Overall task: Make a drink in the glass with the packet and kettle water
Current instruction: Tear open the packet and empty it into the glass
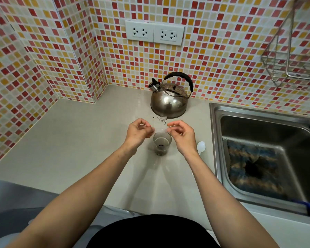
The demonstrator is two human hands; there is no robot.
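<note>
A clear glass (162, 144) stands on the grey counter (75, 140) with dark granules at its bottom. Directly above its rim I hold a small clear packet (160, 123), upended, with dark specks clinging to its upper end. My left hand (139, 132) pinches the packet's left lower corner and my right hand (183, 136) pinches its right lower corner. A steel kettle (169, 97) with a black handle sits behind the glass, near the tiled wall.
A white plastic spoon (201, 146) lies on the counter just right of the glass. A steel sink (265, 154) with a dark cloth in it fills the right side. A wire rack (292, 56) hangs on the right wall. Two wall sockets (154, 32) sit above the kettle.
</note>
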